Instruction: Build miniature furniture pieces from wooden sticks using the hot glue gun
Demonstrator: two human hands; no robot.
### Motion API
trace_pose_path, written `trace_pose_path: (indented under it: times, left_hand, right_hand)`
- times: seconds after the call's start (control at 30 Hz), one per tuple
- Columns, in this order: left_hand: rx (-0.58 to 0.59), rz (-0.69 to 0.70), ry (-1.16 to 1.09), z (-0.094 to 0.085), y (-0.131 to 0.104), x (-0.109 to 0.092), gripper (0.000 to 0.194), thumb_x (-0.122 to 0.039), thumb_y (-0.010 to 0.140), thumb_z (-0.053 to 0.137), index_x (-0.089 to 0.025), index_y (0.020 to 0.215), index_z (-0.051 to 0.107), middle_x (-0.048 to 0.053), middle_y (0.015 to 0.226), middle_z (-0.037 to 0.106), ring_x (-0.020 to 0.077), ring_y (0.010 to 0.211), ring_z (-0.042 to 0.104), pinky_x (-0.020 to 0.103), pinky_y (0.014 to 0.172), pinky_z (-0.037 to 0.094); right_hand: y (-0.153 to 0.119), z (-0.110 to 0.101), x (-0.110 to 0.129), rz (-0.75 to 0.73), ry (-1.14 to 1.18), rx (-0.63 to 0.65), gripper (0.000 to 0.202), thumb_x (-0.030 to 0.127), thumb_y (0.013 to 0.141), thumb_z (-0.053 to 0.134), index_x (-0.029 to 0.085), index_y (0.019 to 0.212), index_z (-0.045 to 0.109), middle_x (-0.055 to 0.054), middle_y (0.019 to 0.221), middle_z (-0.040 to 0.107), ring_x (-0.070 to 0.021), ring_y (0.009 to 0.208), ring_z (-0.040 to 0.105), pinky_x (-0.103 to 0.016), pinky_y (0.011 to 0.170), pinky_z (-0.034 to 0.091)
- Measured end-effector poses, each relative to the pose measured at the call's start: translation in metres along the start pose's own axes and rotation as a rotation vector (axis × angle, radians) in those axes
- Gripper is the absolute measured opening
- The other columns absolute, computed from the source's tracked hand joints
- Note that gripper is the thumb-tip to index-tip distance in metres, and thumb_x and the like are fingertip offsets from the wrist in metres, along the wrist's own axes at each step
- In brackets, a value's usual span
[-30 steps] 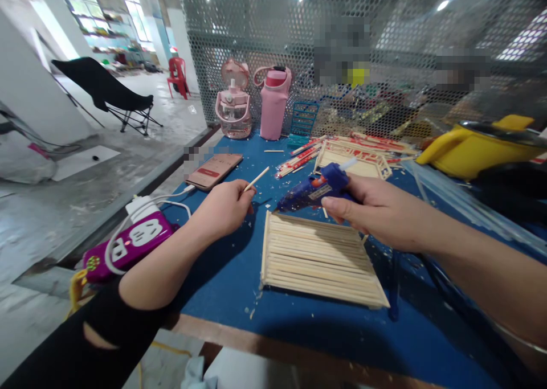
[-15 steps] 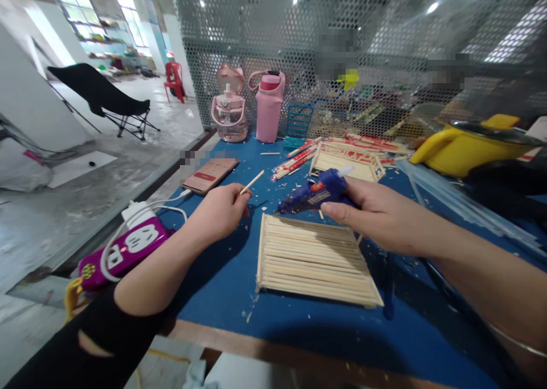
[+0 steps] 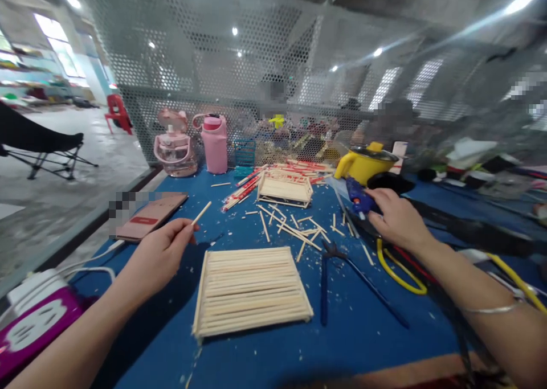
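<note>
Between the thumb and fingers of my left hand [image 3: 168,246] is a short thin wooden stick [image 3: 202,212], its tip pointing up and right. My right hand [image 3: 395,215] holds a blue glue gun [image 3: 358,197] off to the right, beside the yellow pot. On the blue table in front of me lies a flat panel of wooden sticks [image 3: 254,289] laid side by side, touched by neither hand. Pliers [image 3: 335,255] with blue handles rest spread apart to the right of the panel. Loose cut sticks [image 3: 294,229] are scattered behind it.
A small stick frame [image 3: 285,189] and red-and-white packets [image 3: 243,192] lie farther back. Two pink bottles [image 3: 216,144] stand by the mesh screen. A phone [image 3: 151,217] and a purple power strip [image 3: 40,326] are at the left, a yellow pot [image 3: 367,164] at the right.
My right hand has carried the glue gun from over the panel's far edge to the right. My left hand still holds the stick. The camera view has turned right.
</note>
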State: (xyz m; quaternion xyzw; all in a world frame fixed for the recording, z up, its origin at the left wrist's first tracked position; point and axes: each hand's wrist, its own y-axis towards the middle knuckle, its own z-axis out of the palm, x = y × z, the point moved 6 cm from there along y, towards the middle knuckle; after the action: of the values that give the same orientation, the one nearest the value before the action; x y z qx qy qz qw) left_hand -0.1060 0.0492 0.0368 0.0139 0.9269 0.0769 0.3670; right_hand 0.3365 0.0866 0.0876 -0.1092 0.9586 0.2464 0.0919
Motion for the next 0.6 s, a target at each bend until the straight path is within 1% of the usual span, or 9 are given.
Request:
trace_pose_path:
  times: [0.07, 0.17, 0.23, 0.27, 0.3, 0.37, 0.43, 0.53, 0.6]
  left_hand:
    - [0.005, 0.032, 0.003, 0.002, 0.001, -0.003, 0.037, -0.050, 0.085, 0.037, -0.020, 0.084, 0.059, 0.002, 0.072, 0.062, 0.0184, 0.063, 0.054, 0.027, 0.056, 0.039]
    - [0.024, 0.034, -0.004, 0.007, 0.002, -0.003, 0.040, -0.051, 0.084, 0.039, -0.020, 0.094, 0.061, 0.003, 0.081, 0.066, 0.0224, 0.079, 0.058, 0.027, 0.065, 0.042]
    - [0.037, 0.034, 0.008, 0.008, 0.002, -0.003, 0.042, -0.052, 0.084, 0.039, -0.019, 0.098, 0.062, 0.004, 0.080, 0.066, 0.0231, 0.081, 0.059, 0.028, 0.068, 0.043]
    - [0.041, 0.035, 0.016, 0.009, 0.002, -0.003, 0.043, -0.052, 0.085, 0.038, -0.019, 0.099, 0.062, 0.004, 0.080, 0.066, 0.0230, 0.081, 0.059, 0.029, 0.069, 0.043]
    - [0.042, 0.037, 0.021, 0.008, 0.002, -0.003, 0.044, -0.052, 0.085, 0.038, -0.018, 0.100, 0.062, 0.004, 0.080, 0.066, 0.0227, 0.080, 0.059, 0.029, 0.070, 0.043]
    - [0.035, 0.039, 0.027, 0.007, 0.003, -0.002, 0.045, -0.052, 0.085, 0.037, -0.018, 0.100, 0.062, 0.004, 0.079, 0.066, 0.0219, 0.076, 0.059, 0.029, 0.068, 0.043]
    - [0.026, 0.049, 0.036, 0.006, 0.003, -0.003, 0.044, -0.051, 0.086, 0.036, -0.017, 0.095, 0.062, 0.004, 0.076, 0.064, 0.0206, 0.070, 0.057, 0.028, 0.064, 0.042]
    - [0.023, 0.072, 0.049, 0.005, 0.004, -0.005, 0.042, -0.051, 0.086, 0.036, -0.018, 0.086, 0.063, 0.002, 0.069, 0.061, 0.0187, 0.064, 0.054, 0.027, 0.061, 0.041]
    - [0.023, 0.072, 0.037, 0.005, 0.004, -0.006, 0.042, -0.051, 0.086, 0.037, -0.018, 0.089, 0.063, 0.002, 0.070, 0.061, 0.0185, 0.064, 0.055, 0.027, 0.061, 0.042]
  right_hand:
    - [0.001, 0.003, 0.011, -0.048, 0.041, -0.036, 0.047, 0.026, 0.083, 0.040, 0.006, 0.125, 0.047, -0.020, 0.121, 0.052, -0.0314, 0.110, 0.052, -0.041, 0.090, 0.042]
    - [0.013, 0.004, 0.056, -0.178, 0.124, -0.065, 0.047, 0.027, 0.085, 0.041, 0.007, 0.127, 0.045, -0.020, 0.124, 0.050, -0.0305, 0.112, 0.049, -0.041, 0.091, 0.040]
    - [0.026, 0.010, 0.090, -0.291, 0.172, 0.003, 0.045, 0.028, 0.087, 0.041, 0.009, 0.128, 0.044, -0.019, 0.125, 0.051, -0.0288, 0.112, 0.049, -0.039, 0.089, 0.041]
    - [0.035, 0.016, 0.102, -0.317, 0.182, 0.048, 0.043, 0.028, 0.089, 0.040, 0.011, 0.127, 0.044, -0.017, 0.125, 0.051, -0.0272, 0.112, 0.049, -0.038, 0.089, 0.040]
    - [0.044, 0.024, 0.106, -0.302, 0.175, 0.099, 0.040, 0.028, 0.089, 0.040, 0.013, 0.127, 0.045, -0.015, 0.125, 0.052, -0.0256, 0.112, 0.050, -0.036, 0.089, 0.040]
    - [0.060, 0.040, 0.095, -0.202, 0.139, 0.167, 0.036, 0.030, 0.090, 0.041, 0.016, 0.122, 0.049, -0.014, 0.124, 0.054, -0.0254, 0.108, 0.054, -0.036, 0.086, 0.041]
    - [0.070, 0.053, 0.068, -0.111, 0.111, 0.181, 0.038, 0.028, 0.088, 0.043, 0.012, 0.121, 0.050, -0.018, 0.122, 0.056, -0.0287, 0.104, 0.056, -0.040, 0.084, 0.042]
    - [0.070, 0.065, 0.020, -0.006, 0.069, 0.198, 0.037, 0.024, 0.087, 0.044, 0.009, 0.119, 0.051, -0.020, 0.118, 0.058, -0.0324, 0.103, 0.057, -0.045, 0.082, 0.043]
    - [0.064, 0.066, 0.000, 0.024, 0.054, 0.200, 0.038, 0.025, 0.087, 0.043, 0.009, 0.120, 0.051, -0.020, 0.120, 0.057, -0.0330, 0.104, 0.057, -0.046, 0.082, 0.043]
